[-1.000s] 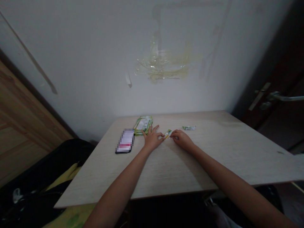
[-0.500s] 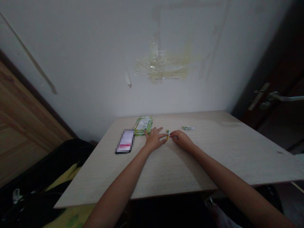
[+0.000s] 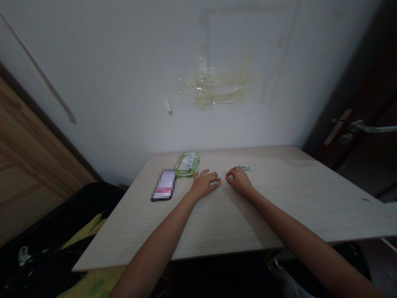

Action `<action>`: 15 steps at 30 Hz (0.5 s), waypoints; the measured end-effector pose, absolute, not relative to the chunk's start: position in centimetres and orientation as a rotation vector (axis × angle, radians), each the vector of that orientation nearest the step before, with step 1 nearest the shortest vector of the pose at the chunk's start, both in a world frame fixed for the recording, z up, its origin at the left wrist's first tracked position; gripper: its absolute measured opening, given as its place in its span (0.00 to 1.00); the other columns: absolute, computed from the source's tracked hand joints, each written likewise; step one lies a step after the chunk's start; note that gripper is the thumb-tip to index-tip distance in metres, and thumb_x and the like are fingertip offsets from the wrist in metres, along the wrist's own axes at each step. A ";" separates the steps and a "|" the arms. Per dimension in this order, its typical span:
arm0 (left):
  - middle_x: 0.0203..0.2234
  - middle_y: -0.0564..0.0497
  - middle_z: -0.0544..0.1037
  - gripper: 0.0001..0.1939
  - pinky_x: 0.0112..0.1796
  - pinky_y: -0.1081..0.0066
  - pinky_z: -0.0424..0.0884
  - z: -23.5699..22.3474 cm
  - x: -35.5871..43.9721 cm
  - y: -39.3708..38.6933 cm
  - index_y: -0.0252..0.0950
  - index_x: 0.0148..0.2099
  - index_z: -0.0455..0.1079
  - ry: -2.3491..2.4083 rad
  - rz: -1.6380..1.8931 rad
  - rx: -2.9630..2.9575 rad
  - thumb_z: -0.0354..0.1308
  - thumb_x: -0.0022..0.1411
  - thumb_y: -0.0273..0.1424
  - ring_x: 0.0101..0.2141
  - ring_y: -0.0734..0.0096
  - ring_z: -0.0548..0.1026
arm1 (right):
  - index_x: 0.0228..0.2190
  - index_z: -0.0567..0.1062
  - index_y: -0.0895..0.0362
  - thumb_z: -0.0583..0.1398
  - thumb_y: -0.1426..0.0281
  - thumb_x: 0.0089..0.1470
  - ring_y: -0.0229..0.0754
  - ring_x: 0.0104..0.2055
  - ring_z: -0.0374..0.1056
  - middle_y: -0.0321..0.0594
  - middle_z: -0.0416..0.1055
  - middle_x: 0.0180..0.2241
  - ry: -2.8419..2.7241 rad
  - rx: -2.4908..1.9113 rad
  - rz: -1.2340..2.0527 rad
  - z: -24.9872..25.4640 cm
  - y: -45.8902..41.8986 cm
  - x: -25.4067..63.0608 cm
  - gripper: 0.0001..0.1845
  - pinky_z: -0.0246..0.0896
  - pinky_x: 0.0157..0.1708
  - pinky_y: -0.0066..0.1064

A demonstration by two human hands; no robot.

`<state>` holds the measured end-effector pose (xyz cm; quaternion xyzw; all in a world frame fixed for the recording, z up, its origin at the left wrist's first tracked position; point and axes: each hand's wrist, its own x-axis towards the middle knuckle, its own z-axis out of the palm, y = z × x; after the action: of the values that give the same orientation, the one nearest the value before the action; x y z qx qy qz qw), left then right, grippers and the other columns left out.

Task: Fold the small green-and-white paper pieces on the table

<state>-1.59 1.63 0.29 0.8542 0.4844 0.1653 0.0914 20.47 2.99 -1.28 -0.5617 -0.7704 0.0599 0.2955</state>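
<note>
My left hand (image 3: 204, 184) and my right hand (image 3: 237, 181) meet over the far middle of a pale wooden table (image 3: 279, 215). Between their fingertips is a small green, yellow and white sachet (image 3: 220, 178), pinched from both sides and lying low on the tabletop. My left hand's other fingers are spread on the wood. A torn green and white strip (image 3: 247, 167) lies just beyond my right hand. A stack of green packets (image 3: 187, 164) sits behind my left hand.
A phone (image 3: 164, 185) lies left of my left hand, near the packets. A white wall with yellowed tape marks rises behind the table. A dark door with a metal handle (image 3: 362, 126) stands at right. Dark bags lie below the table's left edge.
The sachet has turned from a slanted strip to a smaller, bunched shape as both hands closed in on it. My left fingers have slid to the right, nearer my right hand.
</note>
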 end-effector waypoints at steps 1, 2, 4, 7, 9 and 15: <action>0.60 0.57 0.71 0.17 0.63 0.35 0.29 0.3 -1.6 1.5 0.55 0.53 0.74 1.453 0.501 2.538 0.53 0.66 0.48 0.66 0.52 0.55 | 0.36 0.80 0.57 0.61 0.67 0.57 0.46 0.47 0.68 0.46 0.74 0.41 -2.056 -1.499 0.149 -1.3 3.0 20.4 0.09 0.59 0.51 0.34; 0.60 0.58 0.71 0.16 0.62 0.34 0.28 0.3 -1.6 1.5 0.56 0.53 0.73 1.469 0.514 2.537 0.54 0.66 0.48 0.65 0.52 0.55 | 0.36 0.80 0.57 0.61 0.67 0.57 0.46 0.47 0.67 0.46 0.73 0.41 -2.062 -1.502 0.136 -1.3 3.1 20.4 0.09 0.59 0.51 0.34; 0.60 0.58 0.71 0.16 0.61 0.33 0.28 0.3 -1.5 1.3 0.57 0.52 0.73 1.501 0.534 2.529 0.55 0.65 0.48 0.65 0.51 0.56 | 0.36 0.79 0.57 0.61 0.67 0.57 0.47 0.48 0.67 0.47 0.73 0.41 -2.067 -1.511 0.107 -1.4 3.1 20.2 0.09 0.59 0.51 0.35; 0.60 0.58 0.71 0.16 0.61 0.33 0.27 0.3 -1.4 1.2 0.57 0.53 0.73 1.527 0.545 2.517 0.56 0.64 0.48 0.64 0.51 0.57 | 0.37 0.78 0.57 0.61 0.67 0.57 0.47 0.48 0.67 0.47 0.72 0.42 -2.067 -1.542 0.079 -1.4 3.1 20.0 0.08 0.59 0.51 0.35; 0.60 0.57 0.71 0.17 0.61 0.34 0.26 0.4 -1.4 1.2 0.57 0.53 0.73 1.533 0.548 2.513 0.56 0.64 0.48 0.64 0.52 0.58 | 0.37 0.78 0.56 0.61 0.67 0.57 0.47 0.48 0.66 0.47 0.72 0.42 -2.061 -1.565 0.083 -1.5 3.1 20.0 0.08 0.59 0.50 0.35; 0.59 0.58 0.72 0.16 0.59 0.30 0.25 0.4 -1.4 1.2 0.58 0.52 0.73 1.519 0.547 2.522 0.55 0.64 0.49 0.63 0.50 0.58 | 0.39 0.77 0.56 0.64 0.64 0.53 0.48 0.50 0.65 0.46 0.70 0.45 -2.063 -1.575 0.123 -1.6 3.2 20.2 0.12 0.59 0.51 0.36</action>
<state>-1.43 1.18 0.41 0.8399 0.5060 0.1822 0.0734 20.24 3.23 -1.62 -0.5840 -0.7649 0.0456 0.2680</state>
